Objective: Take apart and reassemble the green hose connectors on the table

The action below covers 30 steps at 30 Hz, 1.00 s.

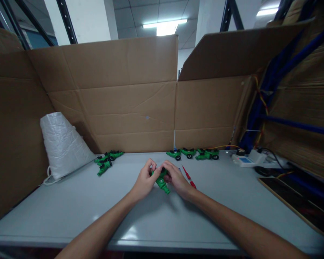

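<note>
Between my two hands, just above the middle of the table, is a green toy car (162, 183) with its narrow end tilted down toward me. My left hand (146, 178) grips its left side with thumb and fingers closed. On the other side my right hand (175, 178) pinches the far part of the car; its fingertips partly hide that end. A red screwdriver (189, 177) lies on the table right beside my right hand, not held.
Several green toy cars (188, 153) line the back right, and more green toy cars (104, 167) sit back left. A white wrapped bundle (64, 144) leans at left. A power strip (250, 159) and a dark panel (294, 201) lie at right. Cardboard (129, 108) walls the table (78, 212).
</note>
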Available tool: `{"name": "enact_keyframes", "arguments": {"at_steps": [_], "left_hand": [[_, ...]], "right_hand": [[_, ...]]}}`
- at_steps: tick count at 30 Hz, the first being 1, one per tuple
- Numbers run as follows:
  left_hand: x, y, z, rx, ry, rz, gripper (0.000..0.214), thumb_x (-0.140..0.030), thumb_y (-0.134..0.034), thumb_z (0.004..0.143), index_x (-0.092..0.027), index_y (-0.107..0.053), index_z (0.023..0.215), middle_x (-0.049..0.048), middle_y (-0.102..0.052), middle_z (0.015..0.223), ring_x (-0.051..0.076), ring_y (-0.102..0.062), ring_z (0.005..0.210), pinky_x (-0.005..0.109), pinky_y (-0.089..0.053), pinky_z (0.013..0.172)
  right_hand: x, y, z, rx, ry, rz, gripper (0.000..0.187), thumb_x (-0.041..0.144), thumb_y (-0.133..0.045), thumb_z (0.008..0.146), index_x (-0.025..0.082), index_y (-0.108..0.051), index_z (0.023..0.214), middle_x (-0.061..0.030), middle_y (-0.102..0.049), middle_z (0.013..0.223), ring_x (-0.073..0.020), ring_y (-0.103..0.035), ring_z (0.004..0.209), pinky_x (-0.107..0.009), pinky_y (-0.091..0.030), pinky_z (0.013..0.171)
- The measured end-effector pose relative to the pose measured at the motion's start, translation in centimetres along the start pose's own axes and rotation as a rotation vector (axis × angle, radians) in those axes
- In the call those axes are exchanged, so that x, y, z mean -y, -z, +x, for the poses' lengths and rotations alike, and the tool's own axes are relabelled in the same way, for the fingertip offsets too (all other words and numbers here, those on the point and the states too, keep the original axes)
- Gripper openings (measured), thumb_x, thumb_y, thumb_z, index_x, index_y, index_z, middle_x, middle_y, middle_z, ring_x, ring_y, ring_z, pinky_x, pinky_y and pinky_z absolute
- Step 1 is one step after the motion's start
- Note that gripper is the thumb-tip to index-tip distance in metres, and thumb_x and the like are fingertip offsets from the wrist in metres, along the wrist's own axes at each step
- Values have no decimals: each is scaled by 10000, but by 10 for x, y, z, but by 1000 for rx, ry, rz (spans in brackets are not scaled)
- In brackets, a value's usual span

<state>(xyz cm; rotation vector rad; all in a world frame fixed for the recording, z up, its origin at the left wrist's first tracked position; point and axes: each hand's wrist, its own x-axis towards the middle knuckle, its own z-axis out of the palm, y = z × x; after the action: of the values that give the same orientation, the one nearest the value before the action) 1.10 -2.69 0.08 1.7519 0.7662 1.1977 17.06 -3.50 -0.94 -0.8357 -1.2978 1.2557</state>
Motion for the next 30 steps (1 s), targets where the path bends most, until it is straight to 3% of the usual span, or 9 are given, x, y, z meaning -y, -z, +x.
{"name": "enact_keyframes", "arguments": {"at_steps": [11, 22, 30], "left_hand": [[3, 1, 4, 54, -16, -41, 448, -591, -649, 960, -204, -457, 845, -64, -368, 698, 90, -347, 597, 199, -291, 553], [6, 2, 1, 59, 11, 36, 394, -568, -601, 998, -207, -468, 911, -51, -454, 735, 115, -444, 669, 217, -353, 625], [12, 2, 1, 53, 75, -46, 374, -568, -602, 1001, -216, -474, 1002, -65, -484, 713, 102, -436, 620, 207, -313, 572]], "right_hand": [[-7, -1, 1, -24, -19, 66, 490, 655, -682, 836, 247, -416, 788, 28, -483, 773, -144, -473, 661, -242, -358, 564], [-5, 4, 5, 11, -1, 37, 450, 625, -639, 862, 252, -409, 761, 57, -347, 681, -122, -336, 563, -251, -259, 507], [-6, 10, 7, 24, 38, -25, 448, 670, -603, 897, 257, -464, 790, 49, -360, 657, -135, -328, 545, -281, -240, 496]]}}
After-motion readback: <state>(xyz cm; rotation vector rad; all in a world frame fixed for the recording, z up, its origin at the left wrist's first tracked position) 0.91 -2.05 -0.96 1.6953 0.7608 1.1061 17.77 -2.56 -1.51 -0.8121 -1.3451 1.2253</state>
